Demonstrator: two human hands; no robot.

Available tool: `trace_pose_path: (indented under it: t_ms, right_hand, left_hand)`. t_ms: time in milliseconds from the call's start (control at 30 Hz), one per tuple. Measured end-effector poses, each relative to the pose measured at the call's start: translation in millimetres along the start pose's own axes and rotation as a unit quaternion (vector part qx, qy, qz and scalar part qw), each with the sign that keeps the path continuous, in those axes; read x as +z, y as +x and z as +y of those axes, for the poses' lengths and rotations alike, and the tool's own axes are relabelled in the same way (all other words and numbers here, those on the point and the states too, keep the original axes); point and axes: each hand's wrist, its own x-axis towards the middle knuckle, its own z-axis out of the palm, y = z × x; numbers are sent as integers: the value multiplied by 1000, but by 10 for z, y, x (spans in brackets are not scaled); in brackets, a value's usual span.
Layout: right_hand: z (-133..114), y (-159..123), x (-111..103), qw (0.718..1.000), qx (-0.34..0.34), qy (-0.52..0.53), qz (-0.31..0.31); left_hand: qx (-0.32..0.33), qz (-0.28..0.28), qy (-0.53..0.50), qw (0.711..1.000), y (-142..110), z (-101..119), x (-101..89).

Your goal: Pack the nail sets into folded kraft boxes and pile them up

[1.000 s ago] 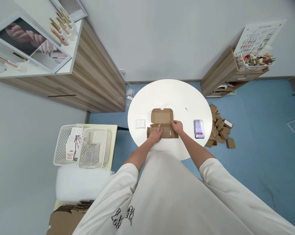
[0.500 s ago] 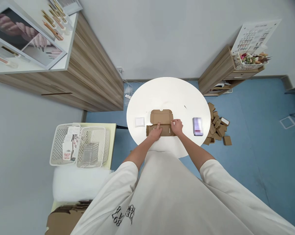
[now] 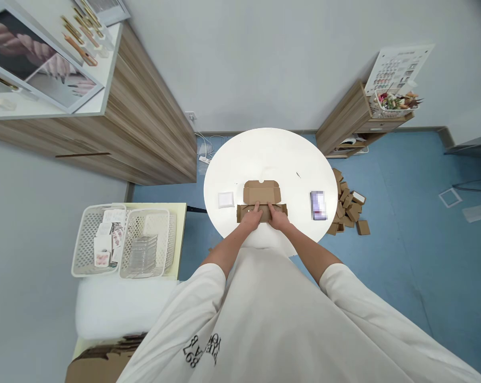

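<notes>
A brown cardboard box (image 3: 262,192), partly folded, lies on the white round table, its back panel spread flat with a notch in the far edge. My left hand (image 3: 251,217) is on the left of its near section, one digit stretched towards the middle crease. Close beside it, my right hand (image 3: 278,218) grips the same section in a similar way. The hands cover much of this near part, and their lower fingers are hard to make out. To the left lies a small white packet (image 3: 225,200); a phone (image 3: 318,205) rests to the right.
Folded small boxes (image 3: 347,207) are heaped on the floor right of the table (image 3: 240,154). White baskets (image 3: 144,242) with cards and clear cases stand on a side table at left, near a white roll (image 3: 116,308) and flat cardboard (image 3: 100,367). Wooden cabinets (image 3: 156,106) flank the wall.
My right hand has shifted left from the box's right side to its near middle, beside my left hand. The near section looks more folded up. The view has moved slightly.
</notes>
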Motion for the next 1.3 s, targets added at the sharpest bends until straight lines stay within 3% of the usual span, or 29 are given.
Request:
trace_pose_path:
  t_ms: [167, 300, 400, 500, 667, 867, 1300]
  right_hand:
    - [-11, 21, 12, 1000, -1, -7, 8]
    - [3, 29, 35, 1000, 0, -8, 13]
    - [4, 31, 38, 1000, -3, -13, 9]
    - [-4, 30, 28, 1000, -4, -16, 4]
    - [-25, 16, 7, 1000, -4, -19, 3]
    - [-46, 9, -6, 1000, 2, -18, -2]
    - [-60, -10, -38, 1000, 1, -16, -9]
  left_hand:
    - [7, -6, -17, 1000, -34, -24, 45]
    - [4, 71, -6, 997, -272, -105, 110]
    - [-67, 149, -21, 986, -495, -211, 161]
    - [-150, 169, -49, 973, -629, -327, 198]
    - [-200, 163, -71, 964, -602, -411, 216]
    - [-229, 132, -80, 961, -439, -335, 139]
    - [-199, 91, -77, 973, -431, -246, 163]
